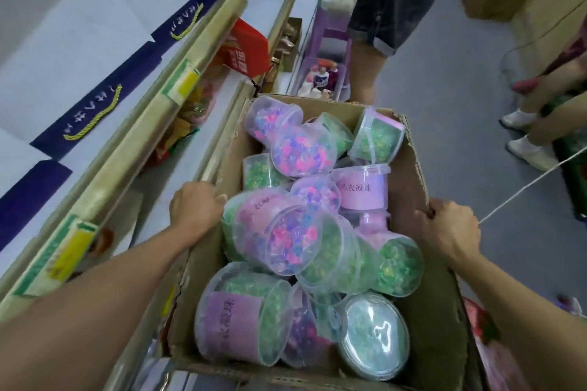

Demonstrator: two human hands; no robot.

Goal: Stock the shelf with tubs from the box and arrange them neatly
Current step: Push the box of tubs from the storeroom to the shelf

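Note:
An open cardboard box (409, 149) fills the middle of the head view. Several clear plastic tubs lie jumbled inside, some on their sides. A tub with pink and blue beads (303, 149) sits near the far end, and a green-bead tub with a purple label (241, 314) lies at the near left. A lidded tub (374, 335) rests at the near right. My left hand (195, 208) grips the box's left wall, fingers curled over its edge. On the opposite wall, my right hand (448, 228) holds the rim the same way.
Shelves (104, 181) with gold edge strips and green-yellow price tags run along the left, holding packaged goods and a red bag (246, 52). A person in dark shorts (390, 0) stands just beyond the box. Another person's legs (540, 111) and cardboard boxes are at right.

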